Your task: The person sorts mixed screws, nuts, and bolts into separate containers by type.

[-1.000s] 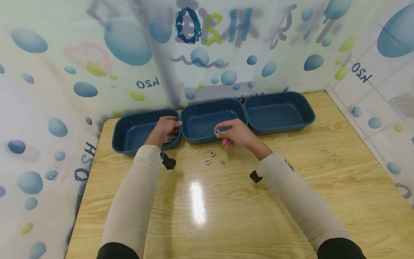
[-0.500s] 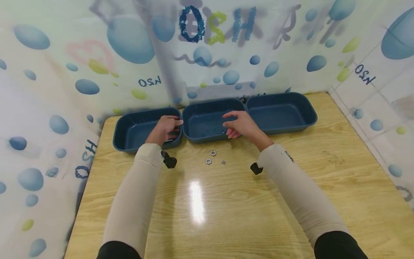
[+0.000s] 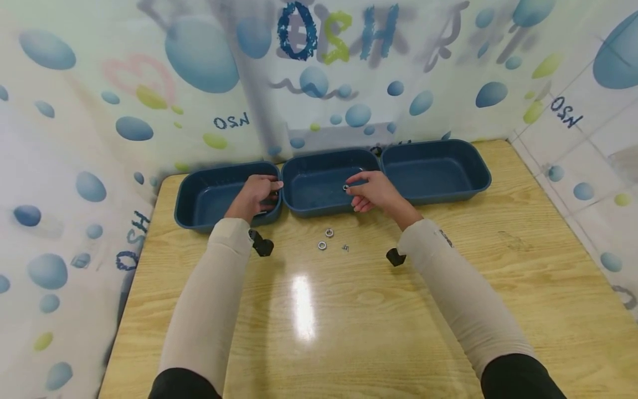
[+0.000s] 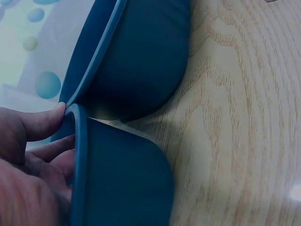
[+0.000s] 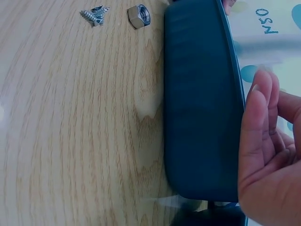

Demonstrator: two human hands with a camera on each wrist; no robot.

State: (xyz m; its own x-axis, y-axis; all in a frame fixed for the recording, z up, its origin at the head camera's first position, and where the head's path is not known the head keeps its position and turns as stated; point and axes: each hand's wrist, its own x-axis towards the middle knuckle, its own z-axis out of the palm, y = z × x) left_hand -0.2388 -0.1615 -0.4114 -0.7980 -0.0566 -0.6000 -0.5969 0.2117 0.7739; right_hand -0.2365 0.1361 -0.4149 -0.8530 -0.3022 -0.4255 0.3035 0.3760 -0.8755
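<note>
My left hand (image 3: pixel 256 194) is at the right end of the left blue bin (image 3: pixel 199 197). In the left wrist view its thumb (image 4: pixel 49 123) lies over the rim where two bins meet, and the other fingers reach inside, partly hidden by the wall (image 4: pixel 127 174). Over the middle blue bin (image 3: pixel 314 194) hovers my right hand (image 3: pixel 376 194), index finger and thumb parted. A small metal nut (image 3: pixel 346 188) shows at the gap between those fingertips in the head view. The right wrist view shows the right fingers (image 5: pixel 254 125) fairly straight beside the bin's rim.
On the wooden table (image 3: pixel 349 321), in front of the middle bin, lie two hex nuts (image 3: pixel 329 233) and a few small screws (image 3: pixel 345 247). A third blue bin (image 3: pixel 433 172) stands to the right. A patterned sheet (image 3: pixel 319 100) hangs close behind the bins.
My right hand has moved up and right over the middle bin; its index finger and thumb have let go of the nut pinched a second ago. The left hand has kept its place.
</note>
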